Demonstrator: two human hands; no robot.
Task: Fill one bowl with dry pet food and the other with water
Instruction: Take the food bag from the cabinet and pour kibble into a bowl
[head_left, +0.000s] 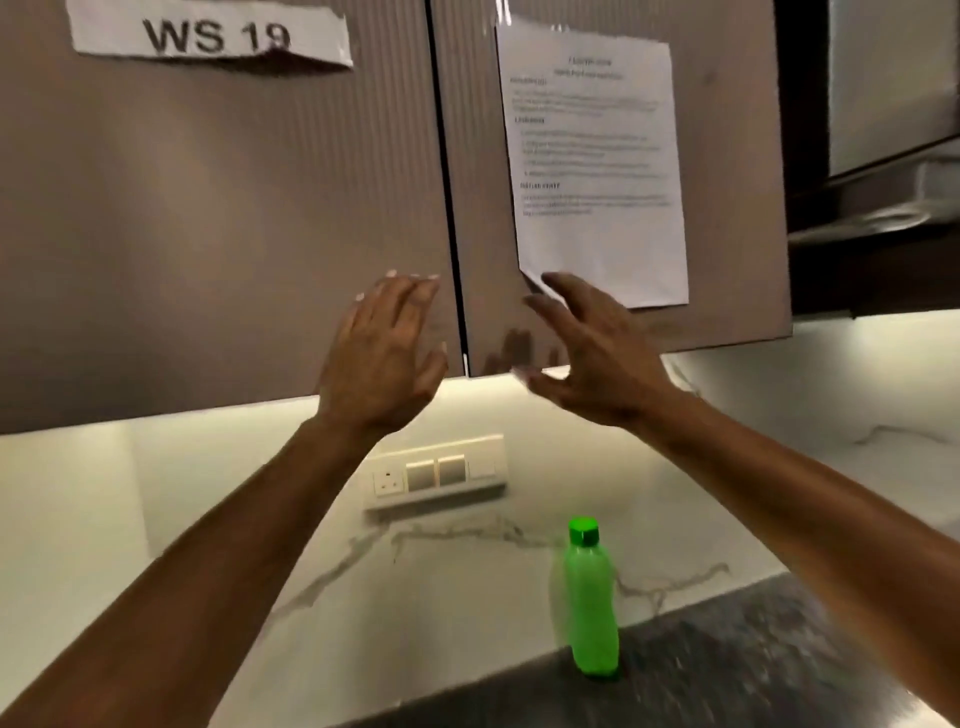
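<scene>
A green plastic bottle (589, 597) with a green cap stands upright on the dark counter (727, 670) against the marble wall. No bowl or pet food is in view. My left hand (382, 358) is raised with fingers spread, its fingertips at the lower edge of the left cabinet door (218, 223). Fingers apart, my right hand (592, 353) is lifted in front of the bottom of the right cabinet door (727, 171), just below a taped paper sheet. Both hands hold nothing. The two doors look closed.
A "WS 19" label (213, 34) is stuck on the left door and a printed sheet (597, 161) on the right door. A switch and socket panel (436, 475) sits on the marble backsplash. A dark hood or shelf (872, 182) hangs at the far right.
</scene>
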